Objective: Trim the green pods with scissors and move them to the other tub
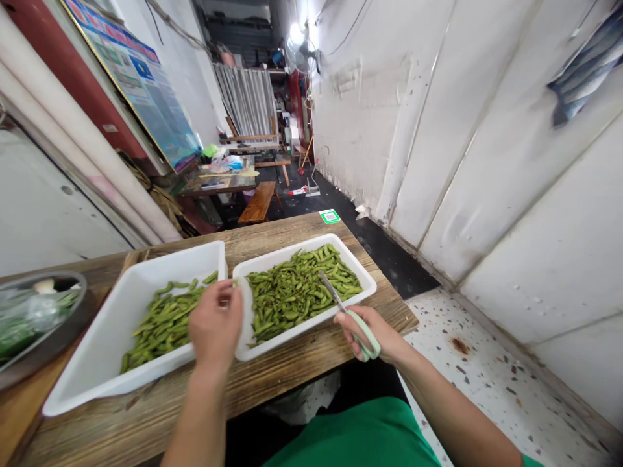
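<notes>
My right hand (372, 334) grips a pair of scissors (366, 334) with pale green handles. The narrow metal blades point up and left over the right tray and look closed. My left hand (217, 321) hovers by the neighbouring rims of the two trays, slightly blurred, with its fingers curled in; whatever is between the fingertips I cannot make out. Many green soybean pods (296, 292) cover the floor of the right white tray (292, 342). A smaller heap of green pods (168, 321) lies in the larger left white tray (97, 353), partly hidden behind my left hand.
Both trays stand on a wooden table (272, 383), with a green-bordered code card (329, 216) at its far corner. A metal basin (73, 318) of greens and plastic bags sits at left. Beyond are another table (219, 185), a wooden bench (259, 201) and a white wall (438, 130) at right.
</notes>
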A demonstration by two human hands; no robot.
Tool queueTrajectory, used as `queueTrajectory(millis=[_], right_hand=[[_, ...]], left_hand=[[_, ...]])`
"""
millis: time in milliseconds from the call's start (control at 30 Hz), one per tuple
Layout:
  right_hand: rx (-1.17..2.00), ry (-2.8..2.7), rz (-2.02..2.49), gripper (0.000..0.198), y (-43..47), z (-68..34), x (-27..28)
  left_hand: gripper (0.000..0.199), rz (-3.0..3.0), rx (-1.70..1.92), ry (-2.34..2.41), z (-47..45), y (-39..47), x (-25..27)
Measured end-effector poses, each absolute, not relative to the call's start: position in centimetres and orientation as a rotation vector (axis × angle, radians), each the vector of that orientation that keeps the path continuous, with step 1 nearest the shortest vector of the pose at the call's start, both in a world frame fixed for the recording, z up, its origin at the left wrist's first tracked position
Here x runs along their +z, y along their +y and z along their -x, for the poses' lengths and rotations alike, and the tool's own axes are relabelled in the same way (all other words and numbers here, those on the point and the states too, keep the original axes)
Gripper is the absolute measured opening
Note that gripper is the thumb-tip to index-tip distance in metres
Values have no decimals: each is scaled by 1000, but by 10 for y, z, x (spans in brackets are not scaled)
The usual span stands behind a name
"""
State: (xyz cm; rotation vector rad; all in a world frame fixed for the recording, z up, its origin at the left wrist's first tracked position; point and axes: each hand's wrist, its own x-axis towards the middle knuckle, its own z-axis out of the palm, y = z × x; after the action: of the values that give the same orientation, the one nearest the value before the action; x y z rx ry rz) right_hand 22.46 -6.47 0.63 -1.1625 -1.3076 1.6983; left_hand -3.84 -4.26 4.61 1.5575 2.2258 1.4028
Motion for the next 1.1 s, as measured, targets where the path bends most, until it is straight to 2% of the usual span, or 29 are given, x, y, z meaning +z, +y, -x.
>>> queueTrajectory(millis=[67,167,233,333,400,533,667,800,900,1000,1100], right_hand=[[1704,-1250,1143,48,-64,-229,6],[1709,-1210,1121,48,-64,-231,8],[1699,-1187,1121,47,-64,-230,9],[1687,-1150,1116,47,-65,-227,8],[1685,-1137,1115,47,-65,-227,5],[1671,-1172,1124,48,-68,-232,-3],[1660,-1204,1118,48,-70,-237,-5],[1700,-1205,1095,49,-72,-238,-1],[1752,-1240,1084,48,-72,-235,3],[1784,-1324,1039,47,-73,-229,4],[1775,-1387,1014,49,-74,-222,3]], left_hand=[[41,-1441,1294,2663,69,-46,55],[54,-1505,1189,2875,79,-43,61],[44,-1913,1212,2621,55,-34,57],[25,-2493,841,1693,-6,-14,45],[24,-2620,576,1268,-43,1,39],[18,-2590,304,1237,-75,18,40],[14,-2549,366,1276,-66,20,45],[4,-2177,740,1312,-48,14,44],[20,-1619,998,1294,-40,6,40],[34,-1221,1053,1213,-37,-4,36],[33,-976,1150,1164,-37,-11,33]])
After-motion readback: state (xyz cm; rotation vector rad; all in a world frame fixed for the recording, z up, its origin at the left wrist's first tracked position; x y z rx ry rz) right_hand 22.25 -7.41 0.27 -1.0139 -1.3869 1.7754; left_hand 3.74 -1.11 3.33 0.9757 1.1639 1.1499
